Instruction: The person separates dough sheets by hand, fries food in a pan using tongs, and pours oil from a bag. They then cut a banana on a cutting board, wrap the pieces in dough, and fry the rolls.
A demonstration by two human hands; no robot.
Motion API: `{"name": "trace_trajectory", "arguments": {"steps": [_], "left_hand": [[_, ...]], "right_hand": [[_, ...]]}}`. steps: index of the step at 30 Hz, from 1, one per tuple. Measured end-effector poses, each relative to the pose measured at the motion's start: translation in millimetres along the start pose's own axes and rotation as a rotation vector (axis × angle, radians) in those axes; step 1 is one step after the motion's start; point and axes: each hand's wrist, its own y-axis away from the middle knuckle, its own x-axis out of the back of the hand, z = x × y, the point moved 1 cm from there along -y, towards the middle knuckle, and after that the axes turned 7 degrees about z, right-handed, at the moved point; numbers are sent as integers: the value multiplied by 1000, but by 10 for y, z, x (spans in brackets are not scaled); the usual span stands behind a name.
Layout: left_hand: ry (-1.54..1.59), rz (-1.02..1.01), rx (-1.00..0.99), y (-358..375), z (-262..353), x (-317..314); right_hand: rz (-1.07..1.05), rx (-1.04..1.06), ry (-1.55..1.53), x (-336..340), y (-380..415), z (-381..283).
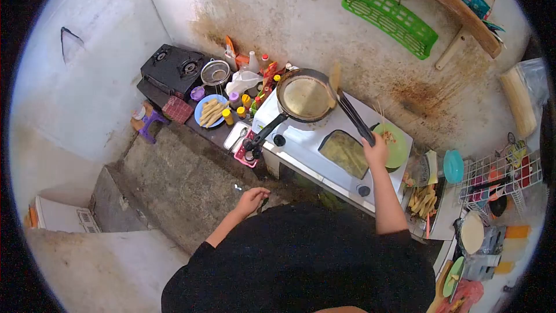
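My right hand (376,150) grips the black handles of a pair of tongs (356,117). Their tan ends reach up to the right rim of a black frying pan (305,97), which has a shiny liquid in it. The pan rests on the left side of a white stove (301,142). Beside my right hand is a green plate (397,152) with some reddish food and thin sticks. My left hand (252,200) hangs over the floor in front of the stove, fingers loosely extended, with nothing visible in them.
Left of the stove stand a blue plate of pale rolled food (212,111), seasoning bottles (227,117), a strainer (215,72) and a black two-burner stove (174,69). To the right are a wire rack (492,179) and a teal bowl (453,166). A green basket (391,18) hangs on the wall.
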Motion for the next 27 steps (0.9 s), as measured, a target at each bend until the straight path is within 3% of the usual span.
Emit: {"name": "trace_trajectory", "arguments": {"steps": [5, 8, 19, 27], "left_hand": [[-21, 74, 7, 39, 137, -41], [-46, 97, -8, 72, 136, -48], [9, 164, 82, 229, 33, -94], [6, 170, 7, 56, 107, -142]], "right_hand": [[-141, -61, -146, -774, -53, -88], [-87, -83, -98, -1001, 136, -64], [-152, -139, -32, -780, 330, 427], [-141, -126, 18, -544, 312, 513]]}}
